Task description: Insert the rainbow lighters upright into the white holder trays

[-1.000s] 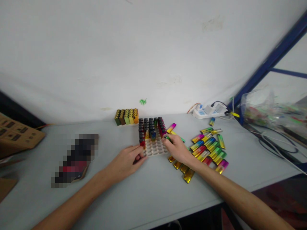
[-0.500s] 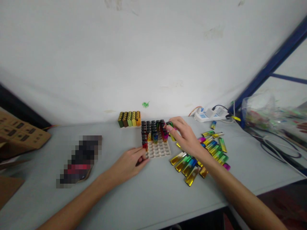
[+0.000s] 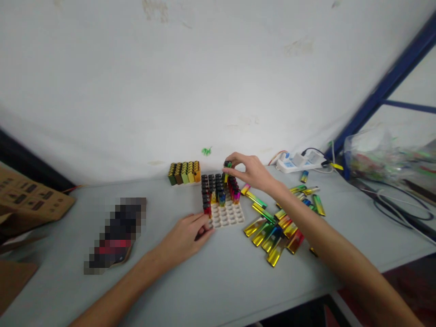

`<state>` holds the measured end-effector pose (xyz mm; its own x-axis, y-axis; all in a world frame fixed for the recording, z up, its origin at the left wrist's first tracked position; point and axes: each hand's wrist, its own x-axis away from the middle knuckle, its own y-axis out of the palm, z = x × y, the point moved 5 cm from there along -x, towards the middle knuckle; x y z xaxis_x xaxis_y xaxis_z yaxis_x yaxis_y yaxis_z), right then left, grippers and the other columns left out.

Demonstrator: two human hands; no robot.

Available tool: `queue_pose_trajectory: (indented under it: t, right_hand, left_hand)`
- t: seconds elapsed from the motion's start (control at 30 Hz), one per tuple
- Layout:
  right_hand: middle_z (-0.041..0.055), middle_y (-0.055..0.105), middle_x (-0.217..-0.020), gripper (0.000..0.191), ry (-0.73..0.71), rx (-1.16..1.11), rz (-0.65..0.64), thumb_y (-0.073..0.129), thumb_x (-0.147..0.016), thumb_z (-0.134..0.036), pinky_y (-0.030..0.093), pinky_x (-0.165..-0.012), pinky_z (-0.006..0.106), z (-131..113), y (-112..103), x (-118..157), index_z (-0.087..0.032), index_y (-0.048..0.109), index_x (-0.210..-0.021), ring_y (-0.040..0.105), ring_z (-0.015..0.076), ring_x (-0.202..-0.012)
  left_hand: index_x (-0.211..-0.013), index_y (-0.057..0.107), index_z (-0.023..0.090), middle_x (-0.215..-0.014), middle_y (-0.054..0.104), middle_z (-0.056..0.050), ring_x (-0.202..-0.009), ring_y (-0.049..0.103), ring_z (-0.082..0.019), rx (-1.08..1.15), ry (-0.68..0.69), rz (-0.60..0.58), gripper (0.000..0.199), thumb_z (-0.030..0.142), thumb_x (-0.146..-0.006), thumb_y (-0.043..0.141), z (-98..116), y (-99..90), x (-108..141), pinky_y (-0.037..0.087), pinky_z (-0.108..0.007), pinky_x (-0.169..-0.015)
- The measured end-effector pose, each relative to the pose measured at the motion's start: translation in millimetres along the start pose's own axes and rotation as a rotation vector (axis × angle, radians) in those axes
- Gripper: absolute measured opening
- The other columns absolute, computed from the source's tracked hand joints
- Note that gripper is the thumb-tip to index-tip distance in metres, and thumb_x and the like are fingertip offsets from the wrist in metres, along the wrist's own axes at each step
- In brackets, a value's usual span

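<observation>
A white tray with round holes (image 3: 227,217) lies in the middle of the table, its back and left part filled with upright lighters (image 3: 211,184) with black tops and shiny coloured bodies. My left hand (image 3: 190,232) is closed at the tray's front left corner, thumb and fingers pinching its edge. Over the back of the tray, my right hand (image 3: 250,170) pinches a green-and-yellow lighter (image 3: 226,171) upright between thumb and fingers. Its lower end is among the standing lighters; whether it sits in a hole is hidden. To the right lies a loose pile of shiny gradient lighters (image 3: 269,234).
A block of upright green, brown and yellow lighters (image 3: 184,173) stands behind, near the wall. A white power strip (image 3: 299,162) with cables is at the back right. A pixelated dark object (image 3: 116,236) and a cardboard box (image 3: 32,193) are on the left.
My right hand has moved left and back, carrying the green-and-yellow lighter from the tray's right side to above its back rows. My left hand stays at the tray's corner.
</observation>
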<state>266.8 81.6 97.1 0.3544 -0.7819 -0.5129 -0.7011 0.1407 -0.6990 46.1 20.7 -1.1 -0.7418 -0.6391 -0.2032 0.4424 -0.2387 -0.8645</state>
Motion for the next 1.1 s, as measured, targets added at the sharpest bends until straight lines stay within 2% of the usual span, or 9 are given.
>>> queue_pose_trajectory:
  t: [0.13,0.2,0.33,0.43,0.6,0.8,0.97,1.1]
  right_hand:
    - [0.0027,0.073,-0.091,0.023,-0.016,0.042,-0.202,0.066,-0.097,-0.04,0.047,-0.081,0.031,7,14,1,-0.02,0.065,-0.109,0.067,0.017,-0.081]
    - [0.0031,0.071,-0.092,0.019,-0.019,0.086,-0.252,0.068,-0.095,-0.035,0.045,-0.082,0.031,10,20,2,-0.019,0.066,-0.106,0.064,0.0179,-0.084]
    - [0.0089,0.062,-0.11,0.016,-0.039,0.221,-0.197,0.074,-0.089,-0.025,0.043,-0.091,0.036,10,25,1,-0.019,0.071,-0.103,0.056,0.0234,-0.103]
    - [0.0103,0.057,-0.117,0.018,0.0,0.316,-0.153,0.077,-0.086,-0.023,0.041,-0.092,0.039,8,27,0,-0.02,0.074,-0.103,0.051,0.0258,-0.105]
    - [0.0106,0.058,-0.125,0.016,0.036,0.383,-0.164,0.08,-0.085,-0.029,0.039,-0.09,0.04,8,27,-2,-0.022,0.079,-0.1,0.049,0.028,-0.11]
    - [0.0105,0.066,-0.117,0.019,0.028,0.378,-0.279,0.08,-0.086,-0.033,0.039,-0.088,0.037,12,25,0,-0.02,0.08,-0.1,0.054,0.0265,-0.105]
    - [0.0102,0.068,-0.118,0.016,0.009,0.437,-0.225,0.079,-0.088,-0.034,0.039,-0.087,0.038,8,25,-2,-0.02,0.08,-0.095,0.056,0.0267,-0.104]
    - [0.009,0.071,-0.111,0.008,0.019,0.377,-0.254,0.079,-0.087,-0.028,0.042,-0.086,0.036,12,31,-3,-0.021,0.081,-0.09,0.06,0.0234,-0.098]
  left_hand:
    - [-0.075,0.049,0.022,-0.072,0.054,0.002,-0.068,0.053,-0.015,0.014,-0.018,0.002,0.023,0.028,-0.096,0.053,0,-1.2,0,0.04,-0.026,-0.063]
    - [-0.075,0.049,0.022,-0.071,0.054,0.002,-0.068,0.053,-0.016,0.019,-0.023,0.006,0.023,0.029,-0.097,0.052,0,-2.3,0,0.04,-0.026,-0.063]
    - [-0.075,0.049,0.022,-0.07,0.053,0.002,-0.068,0.053,-0.016,0.015,-0.029,0.009,0.024,0.03,-0.097,0.052,1,-3.1,0,0.04,-0.026,-0.063]
    - [-0.074,0.048,0.022,-0.069,0.053,0.002,-0.067,0.053,-0.016,0.009,-0.023,0.011,0.025,0.031,-0.097,0.052,1,-2.9,0,0.04,-0.026,-0.063]
    - [-0.074,0.049,0.022,-0.069,0.052,0.003,-0.065,0.052,-0.016,0.007,-0.035,0.007,0.025,0.033,-0.097,0.052,0,-2.7,0,0.041,-0.026,-0.063]
    - [-0.074,0.049,0.022,-0.07,0.053,0.002,-0.067,0.053,-0.016,0.009,-0.058,-0.002,0.025,0.033,-0.096,0.052,0,-3.7,0,0.041,-0.027,-0.062]
    - [-0.074,0.048,0.022,-0.069,0.052,0.002,-0.066,0.053,-0.016,0.002,-0.054,0.002,0.025,0.034,-0.097,0.052,-1,-3.1,0,0.041,-0.027,-0.062]
    - [-0.073,0.048,0.023,-0.069,0.053,0.002,-0.066,0.053,-0.016,0.002,-0.047,0.009,0.026,0.033,-0.097,0.052,-1,-3.5,0,0.041,-0.027,-0.063]
